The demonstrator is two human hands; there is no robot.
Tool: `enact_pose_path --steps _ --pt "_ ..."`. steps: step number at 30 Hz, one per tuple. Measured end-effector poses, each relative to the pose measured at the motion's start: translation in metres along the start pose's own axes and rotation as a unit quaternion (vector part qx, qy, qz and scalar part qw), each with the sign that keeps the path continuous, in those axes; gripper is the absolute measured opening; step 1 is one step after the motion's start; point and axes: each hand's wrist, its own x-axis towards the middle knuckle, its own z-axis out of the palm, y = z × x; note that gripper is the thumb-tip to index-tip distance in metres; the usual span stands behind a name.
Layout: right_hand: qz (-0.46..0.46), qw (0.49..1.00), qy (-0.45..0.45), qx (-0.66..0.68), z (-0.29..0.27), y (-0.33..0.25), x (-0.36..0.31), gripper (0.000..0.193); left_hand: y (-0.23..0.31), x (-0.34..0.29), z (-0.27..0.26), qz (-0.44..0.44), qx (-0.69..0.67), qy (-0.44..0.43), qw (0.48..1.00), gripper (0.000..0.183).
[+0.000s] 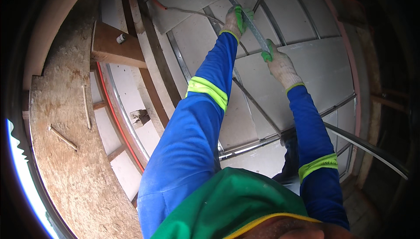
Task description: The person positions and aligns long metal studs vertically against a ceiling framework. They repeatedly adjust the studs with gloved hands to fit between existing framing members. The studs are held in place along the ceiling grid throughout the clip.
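A long, narrow galvanised metal strip (pixel 257 32) runs slantwise between my gloved hands, its upper part reaching past the top of the picture. My left hand (pixel 236 22) is wrapped round it partway along. Lower and to the right, my right hand (pixel 281 66) pinches its near end between thumb and fingers. Both gloves are pale knit with green coated fingers. Beneath the strip lie grey-white panels (pixel 302 70) crossed by thin metal channels (pixel 267 16). A grey cable (pixel 192 12) passes behind my left hand.
At left is a worn wooden board (pixel 83 173) bearing two large nail-like pieces (pixel 63 138). Timber beams (pixel 151 42) and a red-orange conduit (pixel 114 112) run beside it. A metal bar (pixel 367 148) juts in from the right. One panel has a ragged hole (pixel 140 117).
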Motion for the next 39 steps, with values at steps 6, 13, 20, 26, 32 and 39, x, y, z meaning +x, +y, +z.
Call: enact_pose_path --steps 6,13,20,26,32,39 --pt "0.062 0.996 -0.015 0.058 -0.021 0.136 -0.261 0.049 -0.024 -0.055 -0.003 0.065 -0.053 0.079 0.993 0.027" --pt "0.178 0.982 -0.023 -0.059 -0.051 0.245 -0.462 0.026 -0.148 -0.181 -0.02 -0.02 -0.044 0.262 0.964 0.026" --pt "0.131 0.984 0.008 -0.117 -0.033 0.211 -0.464 0.032 -0.161 -0.172 -0.074 -0.083 0.003 0.323 0.943 0.027" --pt "0.128 0.985 -0.023 -0.116 -0.013 0.191 -0.441 0.034 -0.157 -0.141 -0.114 -0.063 -0.028 0.334 0.94 0.023" --pt "0.124 0.985 0.014 -0.121 -0.006 0.191 -0.424 0.032 -0.16 -0.094 -0.141 -0.114 -0.028 0.307 0.944 0.03" --pt "0.078 0.994 0.049 -0.056 0.026 0.16 -0.372 0.015 -0.081 -0.054 -0.154 -0.094 -0.058 0.323 0.94 0.033"
